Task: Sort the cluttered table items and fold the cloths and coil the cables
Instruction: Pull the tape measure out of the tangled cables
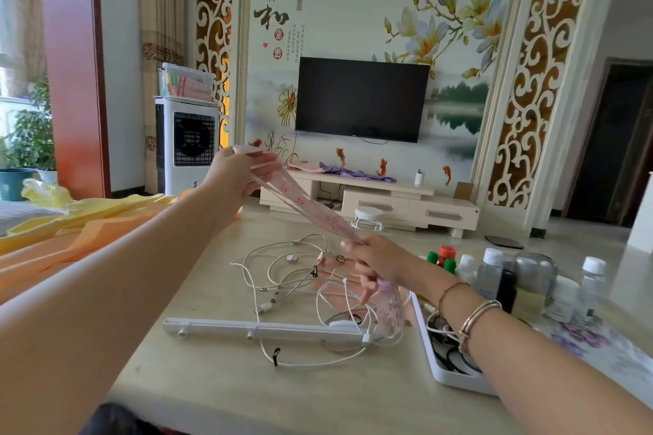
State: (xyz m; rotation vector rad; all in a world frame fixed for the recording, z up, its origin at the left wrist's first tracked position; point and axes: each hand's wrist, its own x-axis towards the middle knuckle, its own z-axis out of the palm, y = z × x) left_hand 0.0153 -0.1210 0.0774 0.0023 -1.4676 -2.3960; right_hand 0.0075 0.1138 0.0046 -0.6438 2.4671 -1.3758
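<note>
A pink measuring tape (307, 205) with red numbers stretches between my hands above the table. My left hand (240, 173) is raised and holds the tape's upper end looped over its fingers. My right hand (374, 259) is lower, pinching the tape, whose rest hangs down to the table below it. A tangle of white cables (300, 279) lies on the beige table (219, 364) under the tape. Yellow and orange cloths (70, 222) are spread at the left.
A white hook rail (261, 327) lies in front of the cables. A white tray (445, 373) with hair ties sits under my right forearm. Several small bottles (494, 275) stand at the right. Beyond the table are a TV stand and a white stool (367, 217).
</note>
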